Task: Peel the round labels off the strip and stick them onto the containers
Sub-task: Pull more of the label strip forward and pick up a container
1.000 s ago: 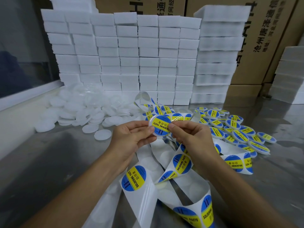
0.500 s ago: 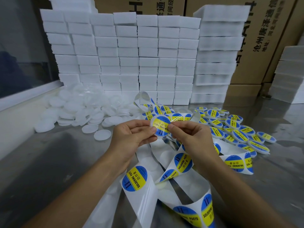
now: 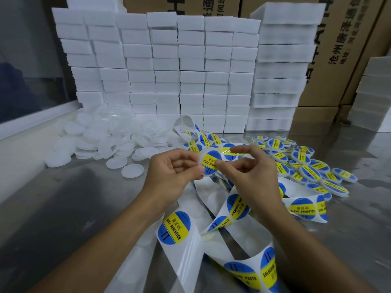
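Observation:
My left hand pinches the left rim of a small round white container held above the metal table. A blue and yellow round label covers its face. My right hand presses its thumb on the label's right side, with its forefinger arched above. Under my hands the white backing strip curls over the table, with several blue and yellow labels still on it. Labelled containers lie in a heap to the right. Bare white containers are piled to the left.
Stacks of white foam blocks form a wall behind the piles, with brown cardboard boxes beyond them. A white ledge under a window runs along the left. The metal table shows bare steel at the front left.
The container has tilted and shifted slightly right. My right thumb has slid onto the label's face and my right forefinger has lifted off it.

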Demonstrator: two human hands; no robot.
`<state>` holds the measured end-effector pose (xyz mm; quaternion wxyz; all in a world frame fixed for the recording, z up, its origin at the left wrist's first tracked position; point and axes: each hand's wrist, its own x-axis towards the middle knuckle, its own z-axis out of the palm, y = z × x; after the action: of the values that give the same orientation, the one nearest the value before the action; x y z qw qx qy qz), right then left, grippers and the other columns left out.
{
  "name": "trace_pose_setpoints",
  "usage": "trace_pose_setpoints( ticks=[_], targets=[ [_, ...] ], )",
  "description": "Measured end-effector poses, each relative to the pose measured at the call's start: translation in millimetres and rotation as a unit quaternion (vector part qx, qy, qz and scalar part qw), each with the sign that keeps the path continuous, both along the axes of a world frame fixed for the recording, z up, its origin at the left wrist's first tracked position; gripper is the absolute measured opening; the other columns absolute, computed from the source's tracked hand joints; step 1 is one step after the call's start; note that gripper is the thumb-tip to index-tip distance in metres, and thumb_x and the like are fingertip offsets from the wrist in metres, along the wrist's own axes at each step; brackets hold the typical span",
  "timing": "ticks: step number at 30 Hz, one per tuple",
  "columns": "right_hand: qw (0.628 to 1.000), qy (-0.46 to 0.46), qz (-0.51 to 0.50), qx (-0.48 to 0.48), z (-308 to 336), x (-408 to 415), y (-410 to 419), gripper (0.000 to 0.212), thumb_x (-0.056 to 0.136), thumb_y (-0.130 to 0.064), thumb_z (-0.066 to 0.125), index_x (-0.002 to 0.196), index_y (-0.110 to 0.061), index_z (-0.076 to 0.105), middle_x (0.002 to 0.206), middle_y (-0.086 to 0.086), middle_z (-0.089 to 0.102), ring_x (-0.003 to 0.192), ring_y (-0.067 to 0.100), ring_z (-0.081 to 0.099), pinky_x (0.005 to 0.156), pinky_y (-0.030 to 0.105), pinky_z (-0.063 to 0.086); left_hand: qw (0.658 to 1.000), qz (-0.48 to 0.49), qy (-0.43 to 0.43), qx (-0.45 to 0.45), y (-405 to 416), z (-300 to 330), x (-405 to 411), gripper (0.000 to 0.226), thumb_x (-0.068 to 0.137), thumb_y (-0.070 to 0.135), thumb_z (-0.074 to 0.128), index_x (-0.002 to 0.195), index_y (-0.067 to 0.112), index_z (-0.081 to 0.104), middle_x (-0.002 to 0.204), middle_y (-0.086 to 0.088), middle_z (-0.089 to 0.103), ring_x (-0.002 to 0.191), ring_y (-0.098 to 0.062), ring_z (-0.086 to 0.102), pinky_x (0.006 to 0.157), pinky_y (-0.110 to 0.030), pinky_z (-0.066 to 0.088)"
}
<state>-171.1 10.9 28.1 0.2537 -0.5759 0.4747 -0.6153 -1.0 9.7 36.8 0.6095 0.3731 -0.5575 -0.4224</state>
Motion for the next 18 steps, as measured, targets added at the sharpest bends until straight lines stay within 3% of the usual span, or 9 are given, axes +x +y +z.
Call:
trace_pose_setpoints(
  ticks=[4,6,8,10,12,16,18],
  targets=[
    [0.992,0.090,-0.044,-0.081,-1.6,-0.5,-0.8,0.019,0.082,-0.028,0.077,0.098,-0.023,0.068,0.058,-0.004,0.062,0.052,0.002,0.059,0.053,0.010,0.043,0.989,-0.065,0.114,0.062,0.3,1.6,1.4,0.029,0.060,0.005,0.077,0.087,0.007,0.069,0.075,-0.013,0.073,0.067,-0.027,0.072,0.064,-0.028,0.058],
    [0.991,0.088,-0.019,-0.102,-2.0,5.3,1.0,0.022,0.084,-0.027,0.075,0.106,-0.027,0.068,0.070,-0.007,0.067,0.062,0.004,0.064,0.059,0.012,0.048,0.982,-0.097,0.143,0.076,-0.2,1.7,0.5,0.035,0.060,0.006,0.075,0.094,0.008,0.070,0.079,-0.014,0.073,0.071,-0.025,0.073,0.065,-0.028,0.058],
    [0.993,0.075,0.015,-0.088,-2.6,10.7,3.3,0.036,0.080,-0.037,0.075,0.114,-0.030,0.066,0.077,-0.005,0.070,0.072,0.010,0.068,0.065,0.024,0.056,0.977,-0.137,0.146,0.077,0.6,1.8,-0.9,0.038,0.065,0.005,0.071,0.103,0.010,0.069,0.084,-0.013,0.075,0.079,-0.024,0.074,0.068,-0.027,0.058],
    [0.996,0.045,0.049,-0.062,-1.0,12.0,4.5,0.050,0.073,-0.043,0.075,0.118,-0.026,0.066,0.081,0.000,0.071,0.077,0.017,0.070,0.071,0.035,0.059,0.973,-0.163,0.144,0.076,1.3,1.8,-1.4,0.039,0.070,0.005,0.068,0.109,0.012,0.069,0.090,-0.013,0.075,0.088,-0.025,0.073,0.071,-0.027,0.058],
    [0.996,0.013,0.073,-0.050,1.8,9.0,3.5,0.054,0.070,-0.038,0.079,0.119,-0.018,0.067,0.084,0.004,0.074,0.079,0.023,0.071,0.072,0.036,0.060,0.971,-0.173,0.144,0.078,1.8,1.4,-0.6,0.036,0.072,0.005,0.067,0.105,0.017,0.073,0.090,-0.012,0.075,0.089,-0.025,0.073,0.071,-0.026,0.058],
    [0.992,-0.045,0.100,-0.057,6.2,3.5,1.0,0.013,0.084,-0.016,0.074,0.095,-0.022,0.071,0.076,0.008,0.073,0.061,0.019,0.068,0.055,0.022,0.055,0.969,-0.192,0.126,0.088,3.8,0.0,-1.1,0.033,0.071,0.007,0.068,0.099,0.022,0.078,0.094,-0.013,0.075,0.090,-0.024,0.073,0.071,-0.026,0.058],
    [0.993,-0.047,0.087,-0.061,6.9,3.3,1.0,0.008,0.090,-0.013,0.068,0.088,-0.020,0.071,0.074,0.008,0.073,0.054,0.017,0.065,0.050,0.020,0.052,0.968,-0.202,0.116,0.091,4.1,1.1,-0.5,0.035,0.070,0.009,0.070,0.101,0.022,0.077,0.096,-0.014,0.075,0.090,-0.024,0.073,0.070,-0.026,0.058]
  ],
)
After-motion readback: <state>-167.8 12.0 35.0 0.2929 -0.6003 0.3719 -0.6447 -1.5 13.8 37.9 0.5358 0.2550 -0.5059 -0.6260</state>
